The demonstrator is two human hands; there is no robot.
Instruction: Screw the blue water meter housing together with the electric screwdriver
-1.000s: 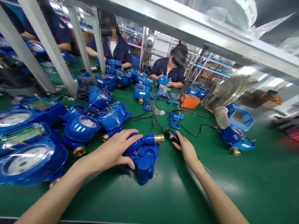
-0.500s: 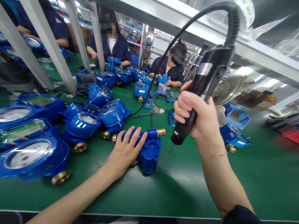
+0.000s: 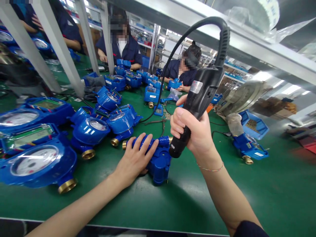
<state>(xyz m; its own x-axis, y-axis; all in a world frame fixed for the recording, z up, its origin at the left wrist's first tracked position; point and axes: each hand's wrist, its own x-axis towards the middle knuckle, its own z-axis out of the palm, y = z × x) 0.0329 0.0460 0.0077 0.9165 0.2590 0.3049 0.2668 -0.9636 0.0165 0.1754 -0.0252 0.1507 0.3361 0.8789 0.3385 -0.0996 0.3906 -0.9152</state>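
Note:
My left hand [image 3: 138, 158] is laid over the blue pipe body of an upturned water meter [image 3: 160, 164], its fingers curved round it. The meter has brass ends and rests on the green table [image 3: 187, 210]. My right hand [image 3: 192, 130] is wrapped round a black electric screwdriver [image 3: 201, 90], which points down and left. The screwdriver's nose is at the meter's right edge, above its blue housing; its bit is hidden from view. A black cable [image 3: 184, 36] loops from its top end.
Several blue meters [image 3: 91, 130] crowd the left side. A blue bin of small parts [image 3: 254, 125] and another meter [image 3: 250, 146] are at the right. Small screws [image 3: 167, 115] lie beyond the meter. Co-workers [image 3: 123, 46] sit across the table, behind slanted metal posts [image 3: 55, 42].
My right hand has moved left with the screwdriver, bringing its nose to the meter's edge. My left hand keeps its hold on the meter. The view has shifted slightly.

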